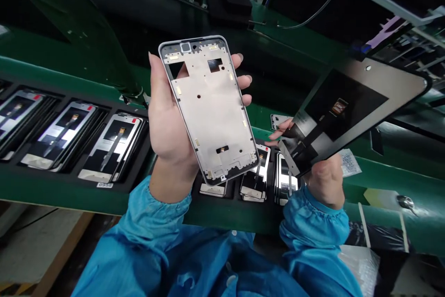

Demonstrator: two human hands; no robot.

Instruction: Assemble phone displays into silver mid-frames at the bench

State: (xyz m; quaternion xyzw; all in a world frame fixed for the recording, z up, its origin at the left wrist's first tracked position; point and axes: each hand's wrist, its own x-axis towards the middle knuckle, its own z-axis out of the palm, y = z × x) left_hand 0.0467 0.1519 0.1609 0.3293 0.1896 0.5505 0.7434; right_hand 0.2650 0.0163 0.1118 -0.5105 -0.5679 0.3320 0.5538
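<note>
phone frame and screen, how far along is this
Done: metal frame is up in the left hand, display panel up in the right hand. In hand: both, held apart, not joined. Remaining: the trays hold many more panels.

A small white sticker [104, 185] on the front rim of the black tray [71, 175], which sits on the green surface [52, 195], carries the digits "0958". A white label [348, 162] lying farther right on that surface bears fine print too small to read.
</note>
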